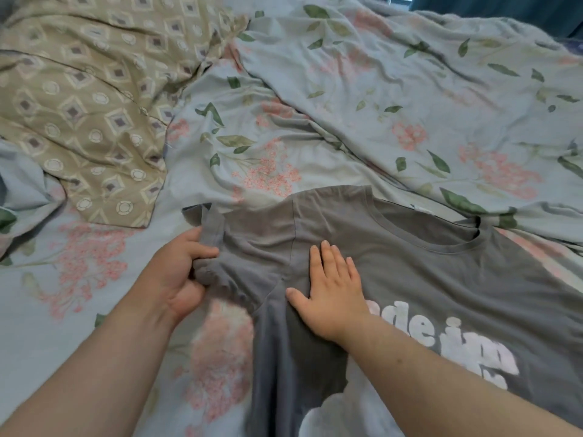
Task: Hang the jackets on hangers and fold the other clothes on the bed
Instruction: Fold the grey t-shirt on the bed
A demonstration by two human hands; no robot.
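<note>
**Grey T-shirt spread on the bed, one sleeve gripped**

A grey T-shirt [410, 279] lies front side up on the bed [47, 310], in the lower right part of the view. Its round neckline [441, 244] points to the right and away from the person. On the chest there are big white printed letters [457, 342], partly covered by the right forearm.

The left hand [176, 275] is at the left edge of the shirt. Its fingers are curled closed around the bunched cloth of the sleeve [214, 247], with the thumb on top of the fold. The sleeve end stands a little up above the hand.

The right hand [331, 291] lies flat on the shirt just beside the sleeve seam. The palm is down, the fingers are straight and close together, and the thumb is spread to the left. It presses on the cloth and holds nothing.

The bed has a light blue sheet with pink flowers and green leaves. A wrinkled floral quilt [410, 105] of the same pattern covers the far right side. At the upper left lies a beige pillow [85, 99] with a diamond and circle pattern, well apart from the shirt.
</note>
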